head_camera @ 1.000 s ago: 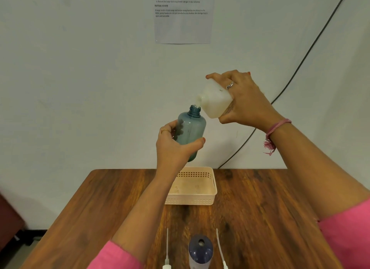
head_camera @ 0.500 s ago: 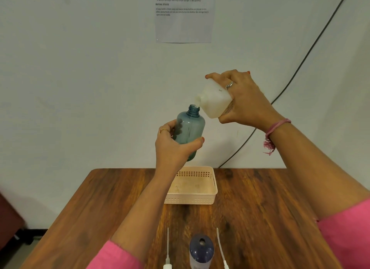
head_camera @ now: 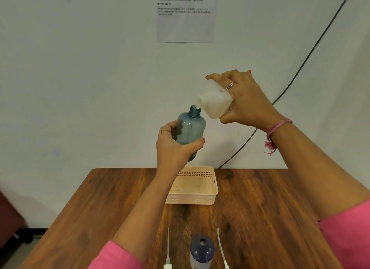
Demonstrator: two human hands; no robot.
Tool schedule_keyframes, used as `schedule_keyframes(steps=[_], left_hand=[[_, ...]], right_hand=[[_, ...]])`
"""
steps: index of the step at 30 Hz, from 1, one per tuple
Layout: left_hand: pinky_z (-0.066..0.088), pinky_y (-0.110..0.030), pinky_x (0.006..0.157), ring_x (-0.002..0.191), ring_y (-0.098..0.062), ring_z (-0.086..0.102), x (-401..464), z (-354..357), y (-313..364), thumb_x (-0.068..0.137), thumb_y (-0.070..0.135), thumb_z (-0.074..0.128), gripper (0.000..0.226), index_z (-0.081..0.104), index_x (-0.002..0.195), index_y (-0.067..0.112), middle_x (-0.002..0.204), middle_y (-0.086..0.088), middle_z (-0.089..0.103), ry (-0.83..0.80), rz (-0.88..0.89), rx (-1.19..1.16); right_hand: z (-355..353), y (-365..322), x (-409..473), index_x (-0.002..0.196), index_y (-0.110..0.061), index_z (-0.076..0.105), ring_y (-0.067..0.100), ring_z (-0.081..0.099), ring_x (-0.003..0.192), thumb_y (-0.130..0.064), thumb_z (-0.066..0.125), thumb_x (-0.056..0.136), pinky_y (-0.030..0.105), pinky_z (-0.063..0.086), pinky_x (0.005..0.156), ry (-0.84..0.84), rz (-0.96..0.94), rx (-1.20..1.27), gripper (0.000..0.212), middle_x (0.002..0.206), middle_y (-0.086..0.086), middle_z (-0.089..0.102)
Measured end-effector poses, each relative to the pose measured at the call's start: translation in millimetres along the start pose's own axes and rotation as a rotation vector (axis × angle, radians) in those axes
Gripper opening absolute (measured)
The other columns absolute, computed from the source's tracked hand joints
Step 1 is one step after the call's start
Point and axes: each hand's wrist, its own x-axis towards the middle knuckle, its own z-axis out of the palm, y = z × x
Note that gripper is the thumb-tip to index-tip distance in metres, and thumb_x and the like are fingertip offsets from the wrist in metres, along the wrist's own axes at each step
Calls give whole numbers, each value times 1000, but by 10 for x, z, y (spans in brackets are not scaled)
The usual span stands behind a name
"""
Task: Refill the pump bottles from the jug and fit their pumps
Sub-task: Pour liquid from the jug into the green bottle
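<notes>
Left hand (head_camera: 174, 146) wraps fingers round the light, slick bottle (head_camera: 190, 128) mid-body, right hand (head_camera: 246, 102) clutching the tipped jug (head_camera: 215, 103), probably heavier.

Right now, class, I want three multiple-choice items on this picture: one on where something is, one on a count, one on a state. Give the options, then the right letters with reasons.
1. Where is the peach basket?
A. on the wooden table
B. on the floor
C. in a hand

2. How many pump bottles are in view?
A. one
B. two
C. four

3. How is the white jug held?
A. upright
B. lying on the table
C. tilted, mouth at the bottle's neck

Answers: 1 A, the basket sits near the table's far edge. 2 B, a blue bottle in the left hand and a dark one on the table. 3 C, the right hand tips the jug down to the blue bottle's opening.
</notes>
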Motion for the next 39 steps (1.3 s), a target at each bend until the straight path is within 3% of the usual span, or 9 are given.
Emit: schedule_keyframes(steps=[16,23,39], left_hand=[[52,-15,72,108,-12,55,-9,-17,-9,62,22,88,78,46,128,21,121,4,52,10,7,-6],[52,-13,68,106,-12,55,-18,-20,19,63,20,88,77,47,128,20,119,5,51,7,12,-14],[49,-10,65,101,-8,55,-14,-29,-4,63,20,88,75,47,126,22,120,4,52,17,6,-16]], right_hand=[[-23,-28,7,143,-27,36,27,44,111,-28,81,54,59,30,104,-4,-12,10,99,123,9,49],[-46,-45,-3,142,-27,38,22,39,108,-24,82,54,57,30,104,6,-4,24,99,123,8,49],[-32,-48,32,142,-27,37,29,45,112,-25,82,54,58,29,106,-10,-31,-6,99,124,9,49]])
